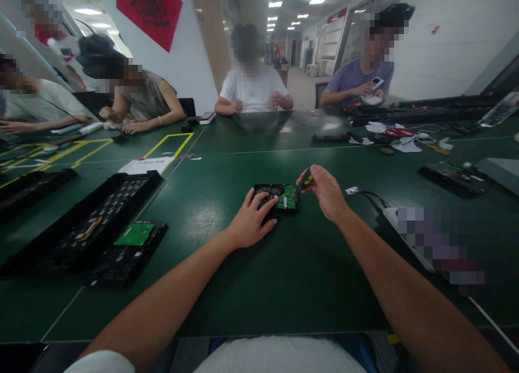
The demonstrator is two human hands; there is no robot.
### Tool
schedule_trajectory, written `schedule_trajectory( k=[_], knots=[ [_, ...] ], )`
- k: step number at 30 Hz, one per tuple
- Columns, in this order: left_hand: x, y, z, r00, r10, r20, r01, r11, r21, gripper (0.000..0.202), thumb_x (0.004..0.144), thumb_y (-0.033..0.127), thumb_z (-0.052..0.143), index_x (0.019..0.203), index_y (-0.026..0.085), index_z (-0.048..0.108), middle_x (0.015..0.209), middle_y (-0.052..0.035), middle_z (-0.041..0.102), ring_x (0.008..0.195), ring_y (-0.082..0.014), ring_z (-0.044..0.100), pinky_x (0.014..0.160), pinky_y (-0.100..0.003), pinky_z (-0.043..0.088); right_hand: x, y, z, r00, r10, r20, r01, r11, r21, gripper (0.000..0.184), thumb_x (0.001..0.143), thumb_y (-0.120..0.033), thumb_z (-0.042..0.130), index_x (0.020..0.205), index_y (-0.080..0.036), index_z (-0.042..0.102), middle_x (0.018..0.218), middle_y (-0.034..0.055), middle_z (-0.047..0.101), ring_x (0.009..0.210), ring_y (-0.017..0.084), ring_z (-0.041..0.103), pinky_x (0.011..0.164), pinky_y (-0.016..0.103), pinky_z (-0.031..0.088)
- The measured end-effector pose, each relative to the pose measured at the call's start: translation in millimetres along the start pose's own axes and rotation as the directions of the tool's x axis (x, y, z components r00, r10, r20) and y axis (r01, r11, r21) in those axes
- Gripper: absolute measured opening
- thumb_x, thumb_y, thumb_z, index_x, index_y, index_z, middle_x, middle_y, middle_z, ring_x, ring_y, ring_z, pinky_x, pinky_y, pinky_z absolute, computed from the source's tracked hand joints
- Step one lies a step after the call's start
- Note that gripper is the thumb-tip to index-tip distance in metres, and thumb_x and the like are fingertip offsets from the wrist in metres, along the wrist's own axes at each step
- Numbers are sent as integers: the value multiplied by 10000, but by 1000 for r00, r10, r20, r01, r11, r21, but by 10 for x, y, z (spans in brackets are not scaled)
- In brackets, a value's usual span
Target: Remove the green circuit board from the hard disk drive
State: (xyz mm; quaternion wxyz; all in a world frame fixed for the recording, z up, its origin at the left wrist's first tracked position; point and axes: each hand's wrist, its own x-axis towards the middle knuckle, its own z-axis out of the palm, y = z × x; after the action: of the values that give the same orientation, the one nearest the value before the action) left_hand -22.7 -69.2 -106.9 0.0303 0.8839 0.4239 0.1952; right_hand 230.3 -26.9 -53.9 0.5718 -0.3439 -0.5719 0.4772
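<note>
Near the middle of the green counter (214, 297), the person's left hand (250, 221) lies over a hard drive (287, 196). Its grip is apart, with the fingers (258, 201) spread on top. They hide much of the drive's left part, but the green board (290, 202) on the right side shows. Just right of that, the right hand (326, 193) has its grip closed on a small yellow-and-black tool (308, 179). The hand hides part of the tool, and its tip is too small to make out, so one cannot tell if it touches the drive.

Farther right, blurry squares cover much of a white case (392, 221). A gray box (500, 170) is cut off at the right side, and a black tray (32, 189) at the left.

The counter's near edge runs just by the person's white shirt (279, 357). Wide green counter lies between the left hand and a second drive (135, 234), and more reaches across to a co-worker in white (255, 89).
</note>
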Motion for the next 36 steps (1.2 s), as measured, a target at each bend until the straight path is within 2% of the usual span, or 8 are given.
schedule_trajectory(
  k=[4,7,9,14,18,21,29,36],
  knots=[
    [-3,-13,10,1000,-4,6,4,1000,-1,657,1020,473,566,1623,284,387,1590,-133,422,1582,-421,253,1309,-676,180,-21,-35,-14,990,-141,-28,135,978,-156,387,1021,-614,547,975,-266,710,928,32,709,899,205,653,841,353,535],
    [-2,-17,9,1000,4,4,-4,1000,2,659,1021,473,563,1625,283,381,1585,-131,428,1574,-413,276,1312,-678,165,-28,-79,2,984,-176,-41,170,978,-125,365,1032,-572,518,1037,-283,740,995,48,727,992,230,661,929,388,526],
    [-2,-15,4,1000,8,0,-8,1000,1,660,1021,472,564,1625,281,378,1581,-135,432,1570,-412,287,1310,-682,171,-27,-109,19,987,-155,-28,154,987,-52,359,1018,-557,521,1000,-277,746,1006,60,737,1018,245,671,957,408,525],
    [-1,-17,8,1000,19,-10,-19,1000,4,658,1026,459,563,1629,283,368,1573,-135,438,1563,-395,308,1315,-676,160,-24,-162,68,997,-71,29,66,988,139,297,959,-500,562,827,-263,680,792,44,671,822,239,661,863,422,538],
    [-1,-26,24,1000,9,-15,-9,1000,-5,662,1015,473,583,1621,284,395,1572,-130,435,1570,-408,285,1316,-668,171,-17,-161,123,994,-105,30,97,974,205,302,959,-440,562,732,-256,639,680,22,579,697,212,595,740,380,494],
    [-1,-25,27,1000,17,-14,-17,1000,2,662,1019,476,574,1622,273,391,1566,-137,438,1563,-398,303,1318,-662,168,8,-144,148,991,-127,42,115,970,213,348,986,-444,546,709,-251,629,653,16,554,664,200,570,701,365,470],
    [-5,-9,19,1000,19,-19,-18,1000,23,646,1026,480,556,1614,267,394,1562,-142,438,1553,-401,317,1308,-674,187,66,-147,128,994,-91,56,88,995,42,420,994,-584,542,753,-254,640,715,18,622,764,215,650,804,373,515],
    [-4,-17,20,999,30,-34,-30,1000,5,652,1023,469,562,1618,258,396,1554,-144,446,1550,-400,325,1315,-671,165,75,-277,145,986,-110,126,132,974,-182,390,1024,-493,509,786,-253,704,807,37,689,845,227,642,857,379,496]
  ],
)
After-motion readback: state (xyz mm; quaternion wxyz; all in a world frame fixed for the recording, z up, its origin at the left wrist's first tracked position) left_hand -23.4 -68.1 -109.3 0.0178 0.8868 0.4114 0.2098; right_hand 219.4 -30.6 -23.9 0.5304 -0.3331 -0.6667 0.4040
